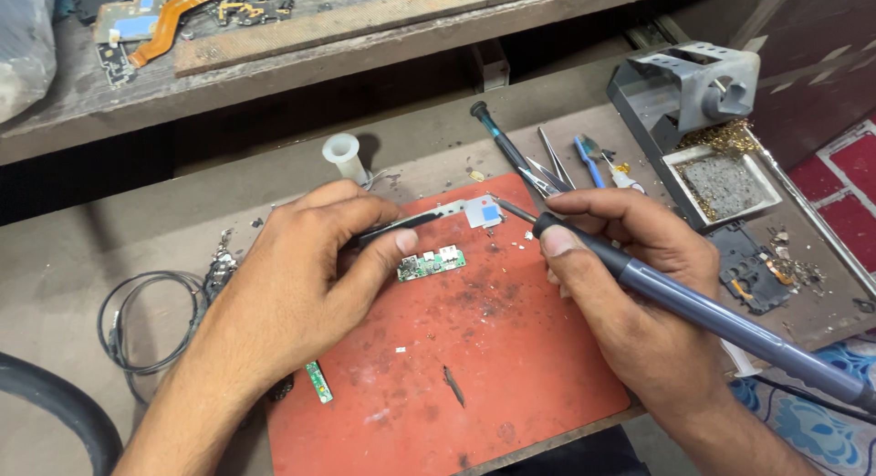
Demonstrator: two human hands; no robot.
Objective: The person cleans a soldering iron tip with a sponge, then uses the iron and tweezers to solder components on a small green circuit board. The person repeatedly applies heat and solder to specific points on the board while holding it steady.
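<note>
Soldering iron point(693, 303) and small green circuit board point(431, 264) meet over the red work mat point(511, 366), which serves as the landmark for everything else. Far left of the mat, a coil of thin cable point(137, 325) lies on the table point(55, 275). At the mat's left edge the left hand point(301, 289) is clenched around a thin dark strip-like part point(397, 226), thumb pressed near the green board, which rests on the mat's upper middle; just below the hand, a narrow green strip board point(318, 382) lies half off the mat's left edge. Behind the mat's top edge stands a white plastic spool point(345, 156). On the mat's top edge sits a metal plate with a blue square point(482, 211), and the iron's tip hovers just beside it. Over the mat's right side, the right hand point(630, 284) is grasping the iron like a pen. Beyond the top right corner lie tweezers point(552, 166) and a screwdriver point(497, 138), and further right stands the iron stand with sponge tray point(703, 129).

By my judgement the step in hand is bringing the hot tip to a joint while the other hand steadies the part; the next move calls for a steady, brief touch exactly on the pad, without nudging the loose board
</note>
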